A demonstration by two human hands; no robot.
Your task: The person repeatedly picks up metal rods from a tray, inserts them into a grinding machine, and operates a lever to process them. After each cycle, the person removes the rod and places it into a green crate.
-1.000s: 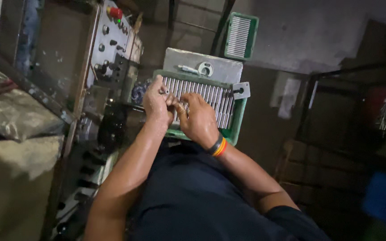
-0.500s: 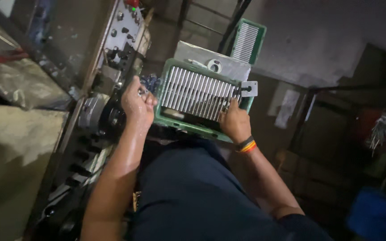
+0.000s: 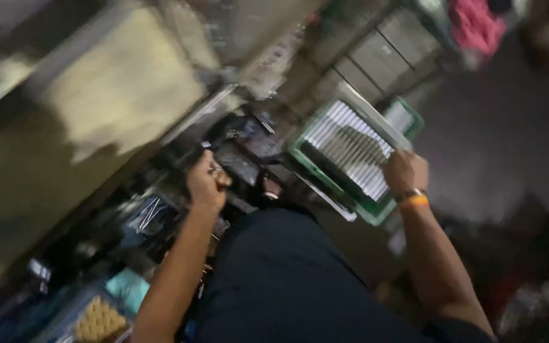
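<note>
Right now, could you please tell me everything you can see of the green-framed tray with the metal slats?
The green-framed tray is a rectangle with a green rim, plastic by its look, around a close row of pale, metal-looking slats. It is tilted diagonally in the blurred view. The right hand grips its lower right edge; the left hand is apart from it, closed on something small.

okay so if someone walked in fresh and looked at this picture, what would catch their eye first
First, the green-framed tray of pale ribbed slats, tilted at upper centre right, with the right hand gripping its near edge, a bright orange wristband just below. Next, the left hand, closed into a fist at centre left above a blurred, cluttered bench; what it holds cannot be made out.
</note>
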